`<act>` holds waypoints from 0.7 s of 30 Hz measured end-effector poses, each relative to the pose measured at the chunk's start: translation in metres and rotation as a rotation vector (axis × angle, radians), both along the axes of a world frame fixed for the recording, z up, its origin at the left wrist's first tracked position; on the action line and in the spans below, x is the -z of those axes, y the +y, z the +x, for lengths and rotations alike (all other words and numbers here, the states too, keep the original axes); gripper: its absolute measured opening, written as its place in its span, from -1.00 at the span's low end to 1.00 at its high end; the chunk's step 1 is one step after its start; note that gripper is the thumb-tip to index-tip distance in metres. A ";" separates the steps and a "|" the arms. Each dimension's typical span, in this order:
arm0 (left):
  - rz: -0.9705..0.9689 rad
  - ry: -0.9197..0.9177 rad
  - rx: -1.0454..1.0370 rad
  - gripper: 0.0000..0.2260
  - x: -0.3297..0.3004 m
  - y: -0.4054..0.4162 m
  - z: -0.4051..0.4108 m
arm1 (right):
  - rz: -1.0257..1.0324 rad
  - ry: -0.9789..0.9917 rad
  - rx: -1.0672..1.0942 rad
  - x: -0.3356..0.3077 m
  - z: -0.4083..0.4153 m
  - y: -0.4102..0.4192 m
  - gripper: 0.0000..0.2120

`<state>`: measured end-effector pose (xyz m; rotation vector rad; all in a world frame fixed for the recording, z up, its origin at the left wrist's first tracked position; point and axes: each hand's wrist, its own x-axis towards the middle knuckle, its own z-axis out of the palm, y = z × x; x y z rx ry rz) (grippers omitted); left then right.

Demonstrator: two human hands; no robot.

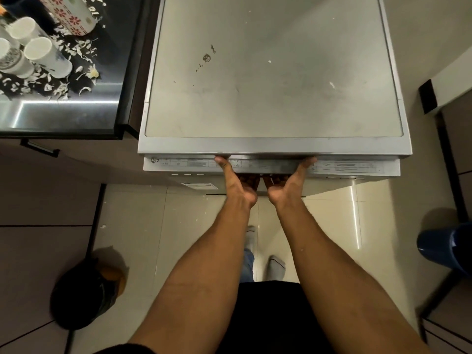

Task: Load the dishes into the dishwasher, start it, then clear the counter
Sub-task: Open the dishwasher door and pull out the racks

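Both palms up under dishwasher (273,80) door lip: left hand (238,183), right hand (287,183), fingers hooked on it. White mugs (38,53) among scraps on black worktop (102,98), left.

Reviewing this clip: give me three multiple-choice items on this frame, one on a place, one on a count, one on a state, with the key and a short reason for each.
1. Where are both hands?
A. At the top edge of the dishwasher door
B. On the counter
C. On the blue bin

2. How many plain white cups stand upright on the counter?
A. None
B. At least two
C. Ten

3. How does the dishwasher door stand?
A. Flat open
B. Taken off
C. Nearly or fully shut

Key:
1 A: the left hand and right hand grip under the top of the dishwasher door.
2 B: two white cups show clearly on the counter.
3 C: no racks or interior show.
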<state>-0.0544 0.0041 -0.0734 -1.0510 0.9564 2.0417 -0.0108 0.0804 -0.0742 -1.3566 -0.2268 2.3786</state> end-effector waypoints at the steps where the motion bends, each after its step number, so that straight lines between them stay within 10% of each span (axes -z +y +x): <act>1: 0.003 0.012 0.032 -0.13 0.002 -0.006 0.007 | 0.005 -0.003 -0.016 0.004 0.008 -0.001 -0.18; 21: -0.044 0.076 0.053 -0.23 0.028 -0.082 0.121 | 0.042 -0.031 -0.239 0.034 0.138 -0.050 -0.25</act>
